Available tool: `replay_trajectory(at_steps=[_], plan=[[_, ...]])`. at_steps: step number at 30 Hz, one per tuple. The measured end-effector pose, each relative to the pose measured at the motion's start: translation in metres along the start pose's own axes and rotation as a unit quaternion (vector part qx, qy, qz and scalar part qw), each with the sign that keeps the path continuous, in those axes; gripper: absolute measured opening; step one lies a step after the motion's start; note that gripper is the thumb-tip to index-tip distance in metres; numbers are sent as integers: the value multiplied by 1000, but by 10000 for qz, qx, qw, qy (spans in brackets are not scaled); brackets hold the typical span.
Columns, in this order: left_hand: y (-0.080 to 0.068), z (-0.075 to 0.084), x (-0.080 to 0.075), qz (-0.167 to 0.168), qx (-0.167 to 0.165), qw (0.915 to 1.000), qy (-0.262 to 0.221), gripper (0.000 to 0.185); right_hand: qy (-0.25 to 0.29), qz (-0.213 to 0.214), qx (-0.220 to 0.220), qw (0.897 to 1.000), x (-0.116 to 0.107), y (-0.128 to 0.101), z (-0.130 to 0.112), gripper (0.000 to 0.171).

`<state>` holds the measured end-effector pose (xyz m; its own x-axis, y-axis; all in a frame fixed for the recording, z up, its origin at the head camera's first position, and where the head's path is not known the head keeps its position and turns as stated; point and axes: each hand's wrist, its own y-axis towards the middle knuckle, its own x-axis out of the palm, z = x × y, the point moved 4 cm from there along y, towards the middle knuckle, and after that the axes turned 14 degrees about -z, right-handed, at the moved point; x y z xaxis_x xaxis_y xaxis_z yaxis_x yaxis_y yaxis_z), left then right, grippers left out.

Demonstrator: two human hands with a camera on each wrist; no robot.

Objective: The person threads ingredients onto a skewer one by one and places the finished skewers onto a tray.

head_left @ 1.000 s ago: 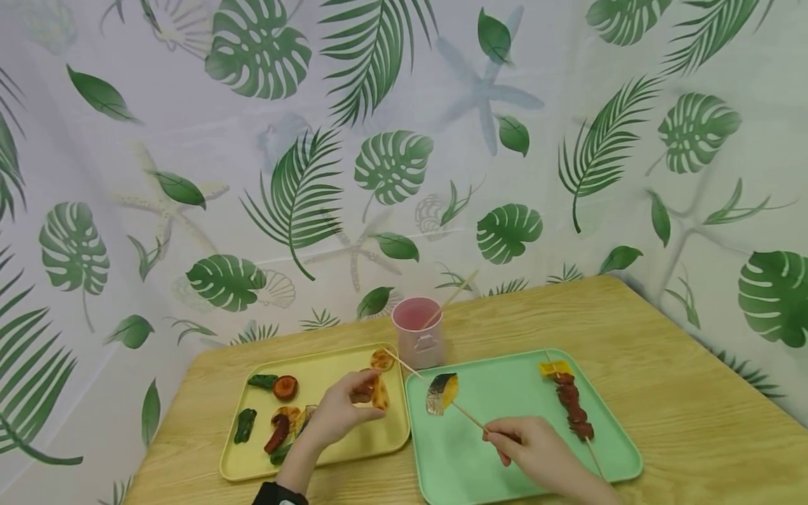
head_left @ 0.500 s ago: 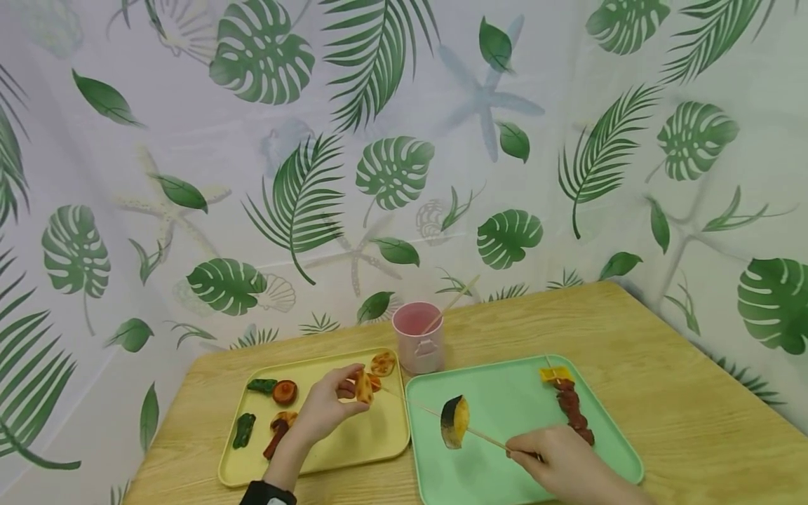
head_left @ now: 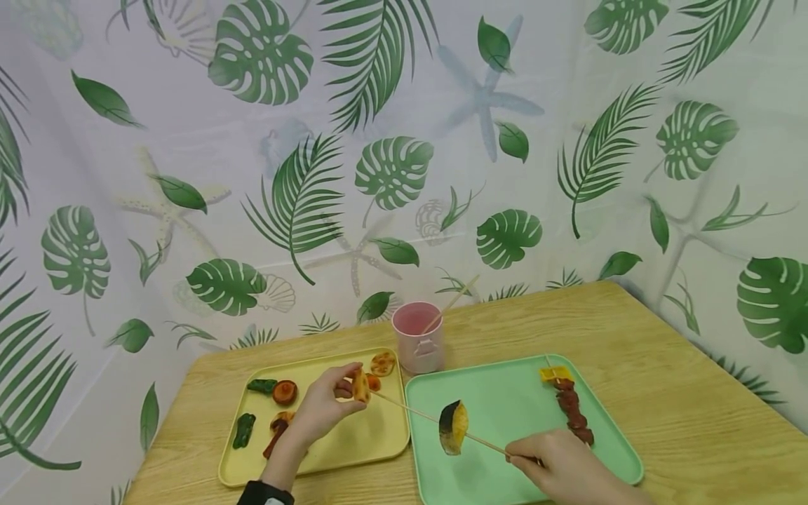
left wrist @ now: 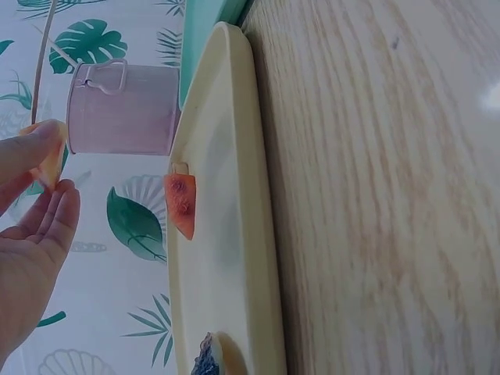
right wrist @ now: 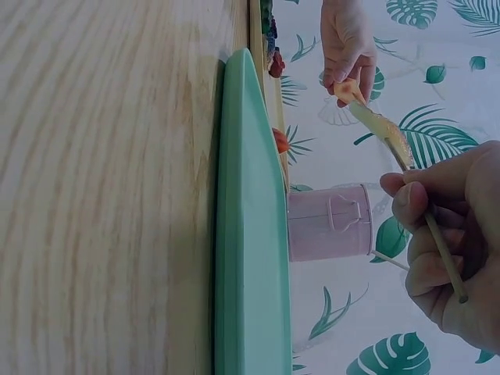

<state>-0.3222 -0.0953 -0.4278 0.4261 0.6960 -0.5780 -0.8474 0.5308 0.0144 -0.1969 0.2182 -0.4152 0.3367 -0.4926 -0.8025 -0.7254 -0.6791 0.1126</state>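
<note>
While I've got the head view up, the containers first: the yellow tray (head_left: 315, 449) sits lower left on the wooden table (head_left: 663, 393), holding a mushroom slice (head_left: 285, 391), green pepper pieces (head_left: 244, 429) and an orange lotus root slice (head_left: 382, 362) near its back rim. The green tray (head_left: 505, 379) just right of it carries a finished skewer (head_left: 568, 403) of dark meat with a yellow chunk on top. Behind the gap between the two trays stands a pink mug (head_left: 418, 337) with one bamboo stick (head_left: 451, 303) leaning out of it.

My left hand (head_left: 325, 407) pinches a yellow food slice (head_left: 360, 386) between thumb and fingertips, held above the yellow tray. My right hand (head_left: 555, 466), lower right, has its fingers curled tight round the bamboo skewer (head_left: 416, 414), which slants up and left; its tip is right at the slice, though I can't tell if it's touching. A yellow-and-dark piece (head_left: 454, 426) is threaded partway along, hanging over the green tray.

The right wrist cam shows what the head view doesn't: thumb and fingers wrapped round the skewer's end (right wrist: 441, 246), plus the mug's handle side on. The left wrist cam gives the yellow tray edge-on with a red-orange wedge (left wrist: 181, 205) lying in it.
</note>
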Motion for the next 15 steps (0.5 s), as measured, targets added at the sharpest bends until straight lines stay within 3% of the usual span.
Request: replay_trajectory(at_steps=[6, 11, 15], plan=[[0, 4, 1, -92, 238, 9977, 620, 58, -118, -55, 60, 9999, 0, 0, 0, 13], [-3, 9, 3, -305, 541, 9863, 1532, 57, -335, -34, -12, 9994, -2, -1, -1, 12], [-7, 11, 1, -375, 498, 9853, 1591, 58, -231, -87, 10, 9997, -2, -2, -1, 13]])
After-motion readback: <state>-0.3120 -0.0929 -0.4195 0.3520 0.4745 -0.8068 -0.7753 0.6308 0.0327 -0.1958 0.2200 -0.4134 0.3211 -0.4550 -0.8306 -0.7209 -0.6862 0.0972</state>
